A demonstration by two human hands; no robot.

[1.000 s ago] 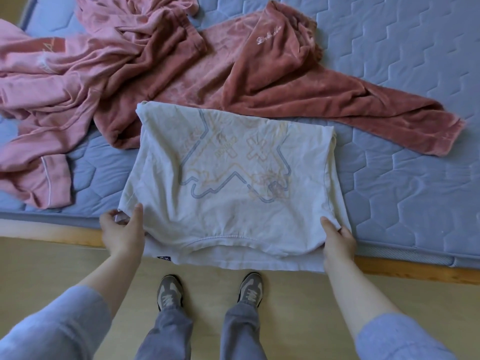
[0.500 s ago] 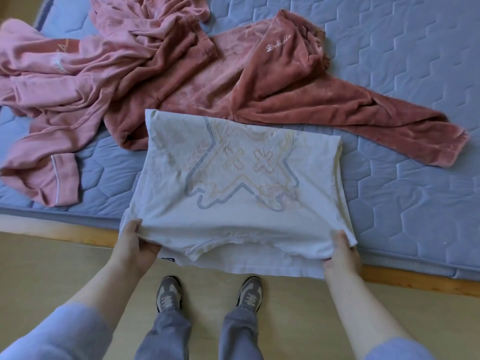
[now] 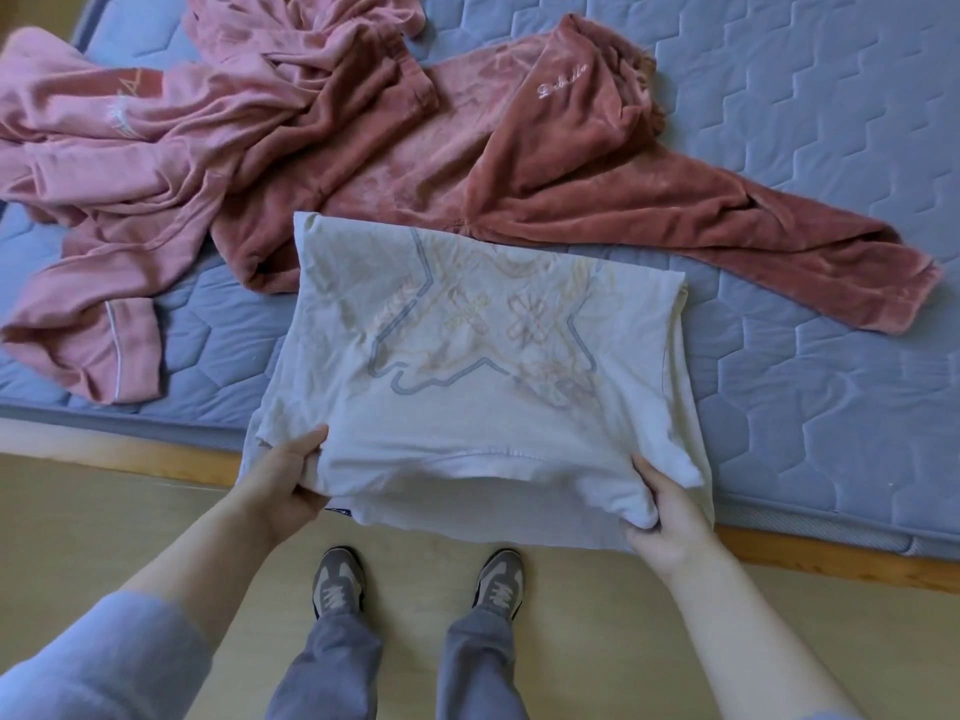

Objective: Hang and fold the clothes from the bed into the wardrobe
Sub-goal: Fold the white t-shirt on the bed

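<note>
A folded white T-shirt (image 3: 483,376) with a faded blue and orange print lies at the near edge of the bed, its lower layer hanging over the edge. My left hand (image 3: 291,485) grips its near left corner, thumb on top and fingers underneath. At the near right corner, my right hand (image 3: 670,517) holds a bunched fold of the cloth. Behind the shirt lie dark pink velvet trousers (image 3: 597,200) and a lighter pink garment (image 3: 130,163), both crumpled.
The blue quilted mattress (image 3: 805,122) fills the upper view, with bare surface to the right. A wooden bed frame edge (image 3: 831,563) runs below it. My feet in grey shoes (image 3: 337,584) stand on the pale wooden floor close to the bed.
Both hands have slid under the shirt's near edge and closed on its corners. The near edge is now lifted and bunched. The view has shifted slightly.
</note>
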